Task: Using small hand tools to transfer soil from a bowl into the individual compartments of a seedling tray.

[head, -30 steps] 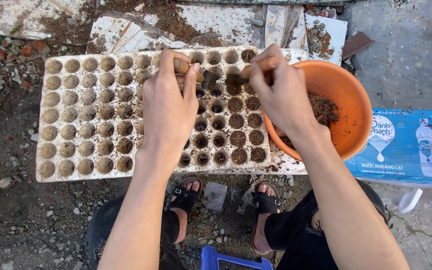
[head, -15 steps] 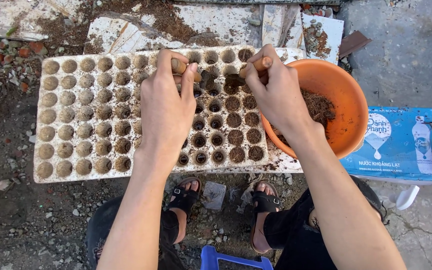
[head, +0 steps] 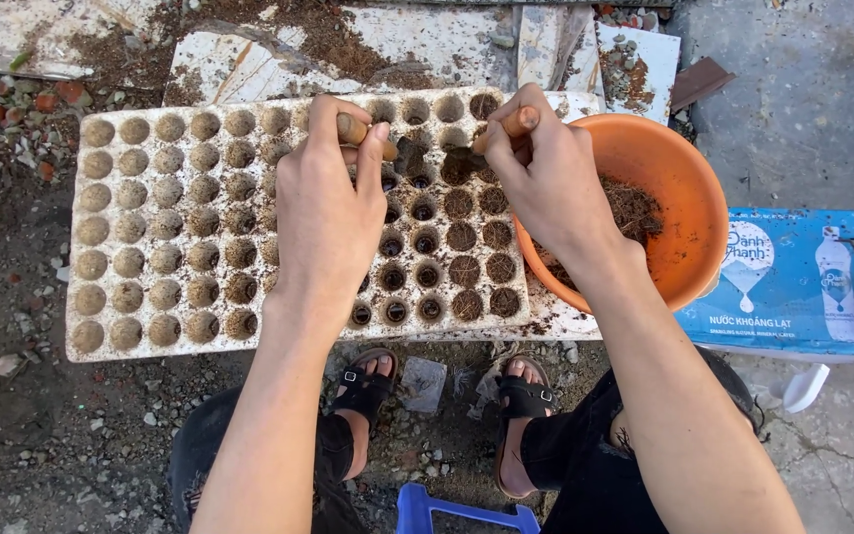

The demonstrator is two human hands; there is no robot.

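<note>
White foam seed tray [head: 150,336] lies on the ground in front of me, its left cells packed w/ soil, some middle cells dark and hollow. My left hand [head: 328,218] is closed around a wooden handle [head: 356,131] above the tray's upper middle. My right hand [head: 546,183] is closed on a second wooden-handled tool [head: 518,123], its dark tip over a cell in the top rows. Orange bowl [head: 689,188] w/ brown fibre sits just right of the tray, approx. touching it.
</note>
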